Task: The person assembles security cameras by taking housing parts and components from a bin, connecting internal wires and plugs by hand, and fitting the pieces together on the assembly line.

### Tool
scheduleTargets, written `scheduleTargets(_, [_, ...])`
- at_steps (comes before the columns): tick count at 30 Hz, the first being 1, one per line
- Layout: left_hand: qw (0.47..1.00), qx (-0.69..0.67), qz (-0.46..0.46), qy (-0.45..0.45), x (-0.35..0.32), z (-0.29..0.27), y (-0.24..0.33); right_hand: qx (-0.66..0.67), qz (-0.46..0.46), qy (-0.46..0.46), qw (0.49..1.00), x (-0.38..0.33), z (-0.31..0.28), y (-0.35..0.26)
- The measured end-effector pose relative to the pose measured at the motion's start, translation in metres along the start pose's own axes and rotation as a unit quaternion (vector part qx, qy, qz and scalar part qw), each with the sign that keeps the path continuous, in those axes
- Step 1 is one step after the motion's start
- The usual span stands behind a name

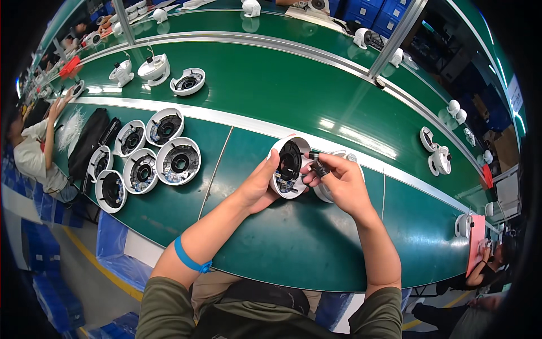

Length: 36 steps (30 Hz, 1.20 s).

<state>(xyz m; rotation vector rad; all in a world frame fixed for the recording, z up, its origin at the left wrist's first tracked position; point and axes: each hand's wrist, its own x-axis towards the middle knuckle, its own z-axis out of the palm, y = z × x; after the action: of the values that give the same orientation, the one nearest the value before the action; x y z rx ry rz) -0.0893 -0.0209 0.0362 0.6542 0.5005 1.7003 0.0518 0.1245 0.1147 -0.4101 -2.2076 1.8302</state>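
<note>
- L grip (261,183): curled round wht rd. housing (291,164), tilted, w/ blk interior, above grn desk (271,248).
- R grip (344,183): pinched on sm. blk part (319,167), just beside housing opening.
- Wht unit (323,195), partly hidden behind R grip.
- 6 open wht housings (140,171), grouped at L of desk.
- Beyond: 3 wht units (153,69) on grn strip (265,85).

Left arm (217,225) bent, forearm angled up and right. Left hand (262,186) cupped in grip, thumb up, other fingers mostly hidden. Right arm (379,248) bent too, forearm steeper, leaning left. Right hand (345,183) close to left one, fingers pointing left, thumb and index in pinch.
</note>
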Motion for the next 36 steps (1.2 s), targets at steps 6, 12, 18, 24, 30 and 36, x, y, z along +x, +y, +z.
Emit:
scheduleTargets(6, [0.997, 0.000, 0.023, 0.071, -0.003, 0.009, 0.002, -0.255, -0.048, 0.006, 0.966, -0.009, 0.009, -0.004])
scheduleTargets(12, [0.991, 0.103, 0.047, 0.075, -0.003, 0.006, 0.001, -0.413, -0.258, 0.019, 0.873, -0.009, 0.025, -0.001])
scheduleTargets(18, [0.989, 0.116, 0.059, 0.076, -0.002, 0.012, 0.004, -0.446, -0.287, -0.006, 0.848, -0.007, 0.028, 0.001])
scheduleTargets(24, [0.965, 0.213, 0.122, 0.091, 0.002, 0.008, 0.000, -0.483, -0.298, 0.013, 0.823, -0.006, 0.033, 0.007])
scheduleTargets(30, [0.945, 0.274, 0.153, 0.090, 0.001, 0.006, -0.005, -0.510, -0.329, 0.022, 0.795, -0.004, 0.033, 0.011])
scheduleTargets(36, [0.979, 0.129, 0.137, 0.074, 0.011, -0.006, -0.009, -0.455, -0.227, -0.010, 0.861, -0.006, 0.019, -0.001])
